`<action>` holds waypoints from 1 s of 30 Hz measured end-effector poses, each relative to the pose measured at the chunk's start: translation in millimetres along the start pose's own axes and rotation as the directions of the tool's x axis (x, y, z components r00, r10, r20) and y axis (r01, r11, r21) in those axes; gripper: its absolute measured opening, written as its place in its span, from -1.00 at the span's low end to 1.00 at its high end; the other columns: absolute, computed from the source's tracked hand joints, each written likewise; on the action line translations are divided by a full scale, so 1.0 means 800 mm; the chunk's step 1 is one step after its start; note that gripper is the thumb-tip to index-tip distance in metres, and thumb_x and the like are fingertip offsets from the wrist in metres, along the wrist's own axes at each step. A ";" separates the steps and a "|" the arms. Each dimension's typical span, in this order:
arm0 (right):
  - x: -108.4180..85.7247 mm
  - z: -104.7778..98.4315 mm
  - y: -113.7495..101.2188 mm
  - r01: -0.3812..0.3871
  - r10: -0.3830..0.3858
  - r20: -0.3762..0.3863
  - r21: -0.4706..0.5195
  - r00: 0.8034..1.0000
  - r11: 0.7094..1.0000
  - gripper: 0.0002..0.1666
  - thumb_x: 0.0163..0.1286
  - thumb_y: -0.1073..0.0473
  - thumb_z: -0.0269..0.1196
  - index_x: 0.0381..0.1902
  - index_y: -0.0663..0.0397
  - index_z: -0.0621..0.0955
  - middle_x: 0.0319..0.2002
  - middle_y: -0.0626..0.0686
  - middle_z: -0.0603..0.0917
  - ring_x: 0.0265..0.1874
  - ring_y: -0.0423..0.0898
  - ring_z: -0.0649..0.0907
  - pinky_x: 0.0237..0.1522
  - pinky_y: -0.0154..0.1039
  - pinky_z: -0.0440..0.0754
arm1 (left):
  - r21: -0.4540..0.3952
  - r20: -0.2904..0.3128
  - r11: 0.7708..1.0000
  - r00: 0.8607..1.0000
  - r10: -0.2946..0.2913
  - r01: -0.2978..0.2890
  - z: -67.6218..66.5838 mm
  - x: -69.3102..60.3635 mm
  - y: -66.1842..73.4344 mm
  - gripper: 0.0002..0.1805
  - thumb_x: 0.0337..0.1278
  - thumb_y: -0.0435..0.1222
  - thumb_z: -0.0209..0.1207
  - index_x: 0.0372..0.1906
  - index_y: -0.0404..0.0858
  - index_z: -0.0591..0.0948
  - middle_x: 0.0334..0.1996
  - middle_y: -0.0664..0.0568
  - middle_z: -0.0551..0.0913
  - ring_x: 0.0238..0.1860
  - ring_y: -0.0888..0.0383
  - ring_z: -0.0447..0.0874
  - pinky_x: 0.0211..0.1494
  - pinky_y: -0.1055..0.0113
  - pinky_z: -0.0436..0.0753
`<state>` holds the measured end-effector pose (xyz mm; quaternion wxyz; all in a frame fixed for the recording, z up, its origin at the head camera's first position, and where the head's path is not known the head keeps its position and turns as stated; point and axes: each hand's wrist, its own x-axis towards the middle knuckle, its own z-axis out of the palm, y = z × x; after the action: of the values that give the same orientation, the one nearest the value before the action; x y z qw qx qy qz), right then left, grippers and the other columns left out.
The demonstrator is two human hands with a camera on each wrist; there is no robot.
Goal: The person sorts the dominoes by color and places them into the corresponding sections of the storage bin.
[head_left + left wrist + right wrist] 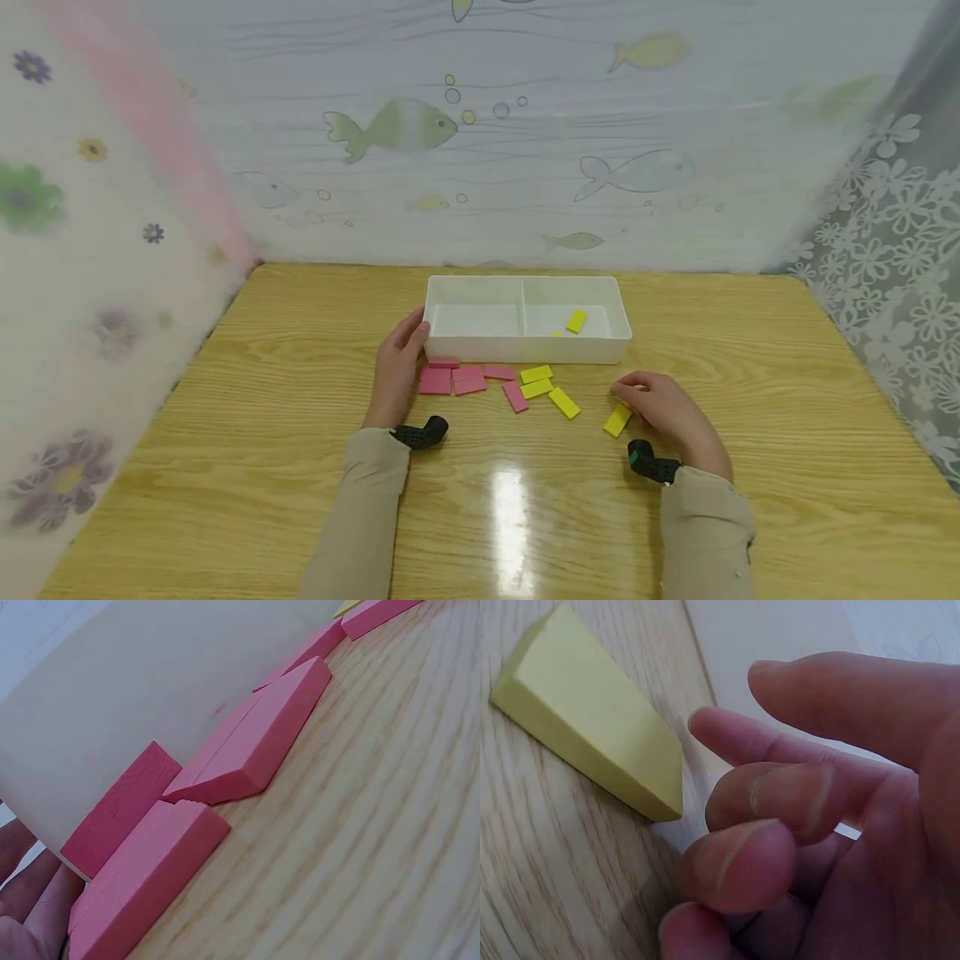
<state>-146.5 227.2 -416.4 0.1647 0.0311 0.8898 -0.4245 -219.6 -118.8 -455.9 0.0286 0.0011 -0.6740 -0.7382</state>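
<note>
loosely curled fingers (739,866) — just beside a yellow block (592,712) — over a wood-grained tabletop (532,847)

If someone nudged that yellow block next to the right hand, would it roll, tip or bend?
The yellow block probably won't roll or tip: it lies flat on a broad face. Its straight, crisp edges suggest something stiff. It may slide easily, since the wood-grained table looks glossy.
</note>
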 end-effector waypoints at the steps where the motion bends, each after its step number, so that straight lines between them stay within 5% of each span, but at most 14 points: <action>1: -0.001 0.000 0.000 0.003 -0.003 0.001 -0.003 1.000 1.000 -0.56 0.35 0.00 0.01 -0.04 0.25 0.52 -0.52 0.05 0.46 -0.61 -0.10 0.42 -0.50 -0.27 0.39 | -0.006 0.004 1.000 1.000 0.002 -0.002 0.000 0.000 0.000 -0.43 0.09 0.03 0.09 0.21 -0.07 0.39 0.17 0.04 0.38 0.08 0.03 0.43 0.02 0.29 0.46; 6: -0.002 0.000 0.002 -0.055 0.049 0.045 0.124 0.998 0.991 -0.58 0.37 0.05 -0.01 0.00 0.28 0.46 -0.72 0.01 0.37 -0.66 -0.06 0.54 -0.50 -0.23 0.53 | -0.042 0.023 0.999 1.000 0.012 -0.011 0.001 0.000 0.001 -0.41 0.11 0.01 0.08 0.23 -0.12 0.37 0.19 -0.02 0.36 0.09 -0.02 0.41 0.01 0.28 0.47; 13: -0.002 0.008 0.002 -0.103 0.074 0.121 0.254 0.990 0.962 -0.61 0.38 0.09 -0.04 -0.02 0.31 0.44 -0.73 0.07 0.45 -0.65 0.03 0.61 -0.45 -0.14 0.60 | -0.066 0.030 0.998 1.000 0.004 -0.002 -0.001 -0.001 0.001 -0.42 0.13 -0.01 0.08 0.24 -0.12 0.35 0.19 -0.03 0.35 0.09 -0.03 0.41 0.00 0.29 0.47; 30: 0.000 0.012 0.000 -0.117 0.077 0.166 0.251 0.983 0.961 -0.54 0.37 -0.02 -0.01 -0.14 0.32 0.52 -0.56 0.17 0.64 -0.56 0.03 0.65 -0.44 -0.15 0.60 | -0.042 0.025 0.999 1.000 0.003 -0.002 -0.001 -0.002 0.003 -0.45 0.14 -0.01 0.06 0.23 -0.09 0.37 0.17 -0.03 0.38 0.05 0.02 0.45 -0.03 0.29 0.49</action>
<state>-143.7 219.8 -421.6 0.2483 0.0631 0.8084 -0.5300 -217.9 -119.7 -453.3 0.0211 -0.0097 -0.6587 -0.7520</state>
